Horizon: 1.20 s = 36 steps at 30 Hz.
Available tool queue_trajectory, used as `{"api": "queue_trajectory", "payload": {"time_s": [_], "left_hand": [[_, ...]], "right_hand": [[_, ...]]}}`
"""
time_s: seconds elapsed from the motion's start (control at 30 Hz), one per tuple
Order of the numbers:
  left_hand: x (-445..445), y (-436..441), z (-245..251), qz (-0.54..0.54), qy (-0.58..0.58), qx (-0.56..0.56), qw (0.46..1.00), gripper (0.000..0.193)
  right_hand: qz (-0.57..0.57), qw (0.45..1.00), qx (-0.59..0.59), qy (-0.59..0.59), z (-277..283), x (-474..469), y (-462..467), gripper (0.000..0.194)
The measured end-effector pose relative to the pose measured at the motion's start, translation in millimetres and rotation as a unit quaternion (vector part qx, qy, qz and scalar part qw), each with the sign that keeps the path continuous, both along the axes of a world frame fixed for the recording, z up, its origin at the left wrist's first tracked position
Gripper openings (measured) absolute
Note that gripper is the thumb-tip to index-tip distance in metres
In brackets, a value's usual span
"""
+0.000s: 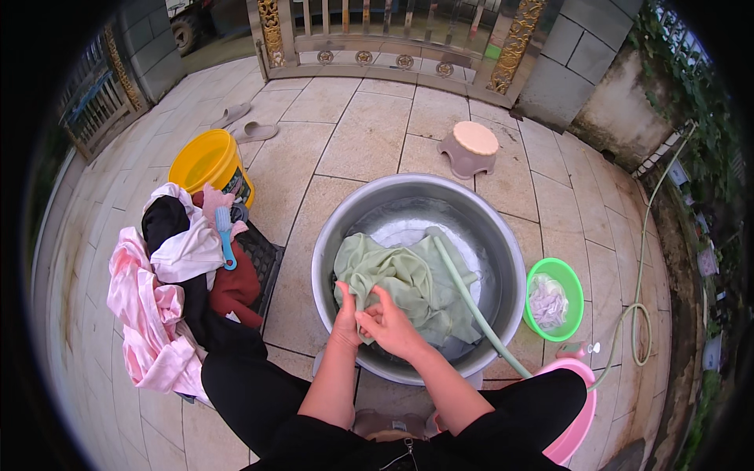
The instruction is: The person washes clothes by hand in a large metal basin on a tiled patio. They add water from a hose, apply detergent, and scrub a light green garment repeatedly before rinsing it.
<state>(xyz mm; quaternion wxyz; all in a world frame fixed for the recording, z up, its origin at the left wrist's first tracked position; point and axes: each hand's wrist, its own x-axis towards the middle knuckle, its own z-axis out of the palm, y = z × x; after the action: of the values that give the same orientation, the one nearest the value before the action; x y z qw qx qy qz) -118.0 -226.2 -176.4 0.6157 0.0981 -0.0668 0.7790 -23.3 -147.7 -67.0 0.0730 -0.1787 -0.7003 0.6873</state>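
A large round metal basin [509, 235] stands before me with water and a light green cloth garment [406, 271] in it. At the basin's near left part, my left hand [349, 312] grips a gathered fold of the garment. My right hand [386, 324] pinches the same fold just beside it, fingertips close to the left ones. A pale green hose [462, 288] runs over the basin's near right rim, its end lying by the cloth. The garment's lower part lies spread in the water.
Left: a heap of clothes [147, 306] with a blue scrub brush [225, 235], a black crate [268, 265], a yellow bucket [221, 159] and slippers [254, 132]. Right: a green basin [580, 294] holding pale cloth, a pump bottle [574, 350], a pink basin [580, 424]. Beyond, a stool [471, 147] and metal gate [389, 50].
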Motion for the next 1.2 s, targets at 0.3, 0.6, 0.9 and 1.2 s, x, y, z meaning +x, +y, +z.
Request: {"api": "queue_trajectory", "payload": {"time_s": [0.3, 0.6, 0.9, 1.2], "left_hand": [[9.9, 7.4, 64.2, 0.193, 0.071, -0.350, 0.914, 0.049], [-8.8, -4.2, 109.5, 0.194, 0.201, -0.425, 0.861, 0.043], [-18.7, -15.2, 61.6, 0.144, 0.020, -0.344, 0.928, 0.042], [14.3, -4.5, 78.4, 0.118, -0.010, -0.210, 0.971, 0.045]], "right_hand": [[-0.155, 0.962, 0.209, -0.080, -82.7, 36.2, 72.8, 0.025], [-0.081, 0.905, 0.393, -0.142, -92.5, 56.8, 61.4, 0.018], [0.201, 0.909, 0.277, -0.238, -75.8, 82.0, 25.3, 0.022], [-0.042, 0.998, -0.008, -0.049, -72.5, 31.6, 64.1, 0.030]]}}
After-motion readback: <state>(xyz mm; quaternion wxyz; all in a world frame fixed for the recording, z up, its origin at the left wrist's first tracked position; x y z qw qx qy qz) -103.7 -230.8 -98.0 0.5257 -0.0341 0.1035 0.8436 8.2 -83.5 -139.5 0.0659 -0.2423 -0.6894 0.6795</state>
